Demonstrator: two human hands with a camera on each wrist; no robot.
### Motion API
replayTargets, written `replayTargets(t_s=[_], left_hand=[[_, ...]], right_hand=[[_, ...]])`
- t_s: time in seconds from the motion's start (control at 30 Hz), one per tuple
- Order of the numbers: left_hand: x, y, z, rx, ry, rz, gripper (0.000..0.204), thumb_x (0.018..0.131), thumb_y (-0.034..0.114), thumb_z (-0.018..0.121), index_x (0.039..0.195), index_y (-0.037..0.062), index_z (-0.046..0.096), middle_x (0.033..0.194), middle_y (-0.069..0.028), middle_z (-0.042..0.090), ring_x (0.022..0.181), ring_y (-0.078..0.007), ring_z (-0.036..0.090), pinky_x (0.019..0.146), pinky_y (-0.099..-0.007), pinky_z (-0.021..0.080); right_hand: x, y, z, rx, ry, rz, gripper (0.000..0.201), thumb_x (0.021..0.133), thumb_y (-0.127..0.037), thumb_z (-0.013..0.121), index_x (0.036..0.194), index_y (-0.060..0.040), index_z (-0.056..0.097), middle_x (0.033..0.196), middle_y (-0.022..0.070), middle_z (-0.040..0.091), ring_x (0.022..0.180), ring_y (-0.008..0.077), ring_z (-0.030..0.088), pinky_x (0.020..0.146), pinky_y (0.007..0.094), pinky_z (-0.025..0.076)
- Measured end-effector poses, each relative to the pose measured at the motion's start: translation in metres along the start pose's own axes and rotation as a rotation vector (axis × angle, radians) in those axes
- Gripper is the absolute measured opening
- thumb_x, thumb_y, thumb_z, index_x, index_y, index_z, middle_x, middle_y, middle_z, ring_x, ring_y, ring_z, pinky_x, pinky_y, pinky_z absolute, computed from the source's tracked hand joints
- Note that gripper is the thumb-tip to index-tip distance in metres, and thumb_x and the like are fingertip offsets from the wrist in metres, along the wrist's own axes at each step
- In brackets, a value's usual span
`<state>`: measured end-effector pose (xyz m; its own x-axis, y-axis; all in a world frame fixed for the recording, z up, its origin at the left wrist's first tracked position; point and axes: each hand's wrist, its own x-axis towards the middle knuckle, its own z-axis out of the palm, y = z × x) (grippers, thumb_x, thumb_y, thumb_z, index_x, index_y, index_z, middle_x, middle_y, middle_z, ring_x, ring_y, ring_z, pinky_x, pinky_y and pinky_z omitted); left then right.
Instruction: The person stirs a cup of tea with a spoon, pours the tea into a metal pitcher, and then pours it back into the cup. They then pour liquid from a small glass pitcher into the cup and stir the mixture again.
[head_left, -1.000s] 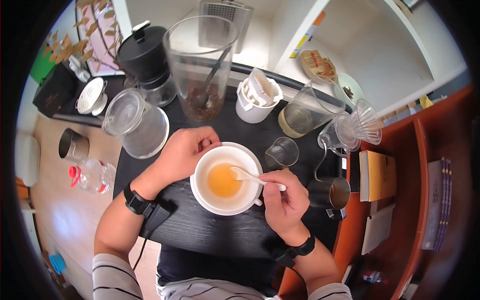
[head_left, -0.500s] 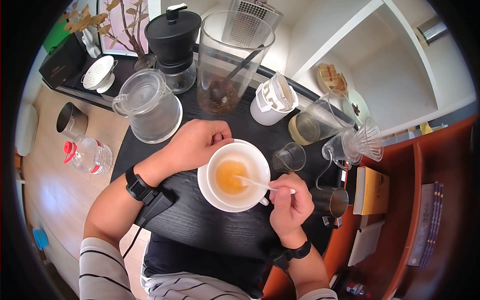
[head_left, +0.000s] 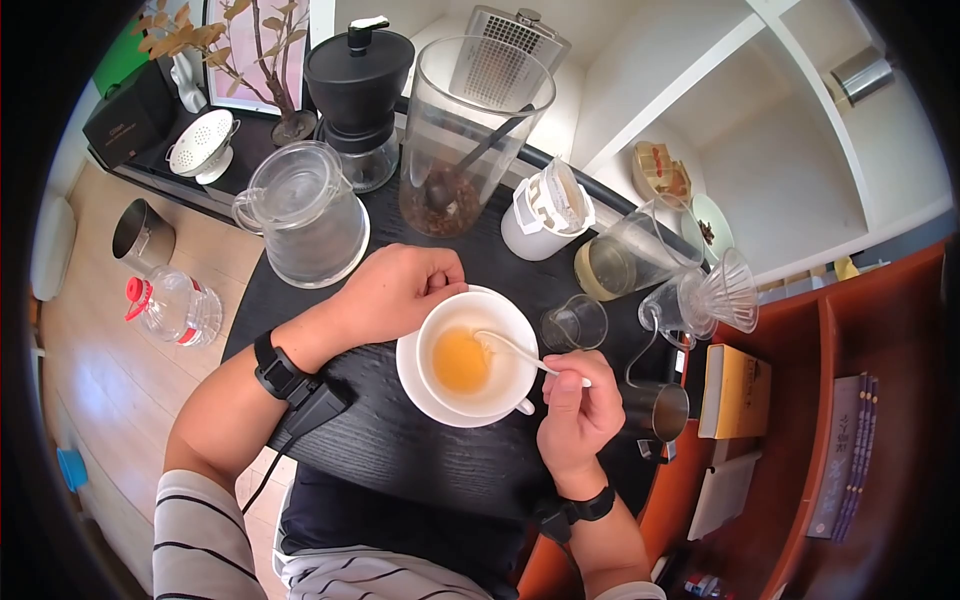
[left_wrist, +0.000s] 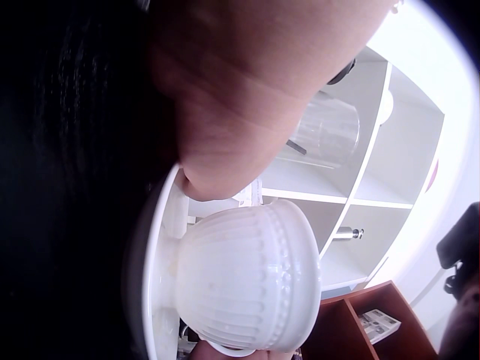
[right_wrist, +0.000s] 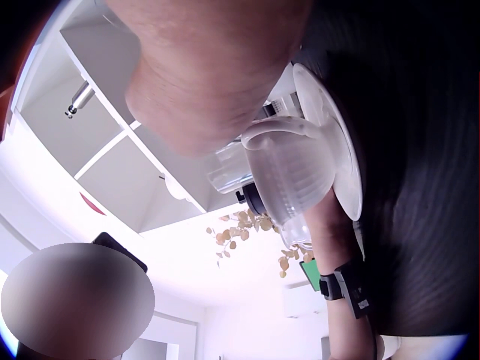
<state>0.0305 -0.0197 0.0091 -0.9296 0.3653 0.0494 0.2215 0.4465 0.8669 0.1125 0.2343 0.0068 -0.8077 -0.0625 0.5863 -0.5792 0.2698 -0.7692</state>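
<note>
A white cup (head_left: pixel 512 384) with amber liquid (head_left: pixel 460 362) stands on a white saucer (head_left: pixel 409 378) at the middle of the black table. My right hand (head_left: pixel 582 410) pinches the handle of a white spoon (head_left: pixel 523 353) between thumb and fingers. The spoon leans into the cup, its bowl by the liquid's far right edge. At the saucer's far left rim my left hand (head_left: pixel 405 288) has curled fingers and grips the edge, thumb on top. Ribbed sides of the cup show in the left wrist view, close beside that hand.
Behind the cup stand a lidded glass pitcher (head_left: pixel 310 225), a black grinder (head_left: pixel 358 95), a tall glass vessel (head_left: pixel 450 190) with a dark spoon, and a white cup with a drip bag (head_left: pixel 548 215). To the right are a small glass (head_left: pixel 575 322) and a metal jug (head_left: pixel 662 408).
My right hand has moved the spoon within the cup; its bowl went into the liquid and is now nearer the far wall. The left hand keeps its place at the saucer. The head view shifted.
</note>
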Motion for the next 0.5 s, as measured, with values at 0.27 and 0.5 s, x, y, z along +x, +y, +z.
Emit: replayTargets(t_s=[0.27,0.5], left_hand=[[0.0001,-0.0016,0.001,-0.001,0.02,0.026,0.02,0.098,0.023,0.073,0.093,0.0033,0.074,0.068,-0.0099,0.069,0.059,-0.0241,0.068,0.059,-0.0347,0.051],[0.0003,-0.003,0.001,0.01,0.002,0.018,0.017,0.097,0.018,0.077,0.095,0.0011,0.073,0.07,-0.004,0.068,0.061,-0.0097,0.061,0.06,-0.0281,0.05]], right_hand=[[-0.0002,-0.0026,-0.0008,0.161,-0.053,0.007,0.011,0.105,-0.008,0.068,0.105,0.0008,0.074,0.084,0.0074,0.066,0.063,0.0099,0.058,0.056,0.0231,0.04],[0.0006,-0.0038,0.002,0.084,-0.005,-0.005,0.01,0.105,-0.008,0.069,0.106,0.0007,0.074,0.083,0.0069,0.065,0.064,0.0102,0.055,0.056,0.024,0.039]])
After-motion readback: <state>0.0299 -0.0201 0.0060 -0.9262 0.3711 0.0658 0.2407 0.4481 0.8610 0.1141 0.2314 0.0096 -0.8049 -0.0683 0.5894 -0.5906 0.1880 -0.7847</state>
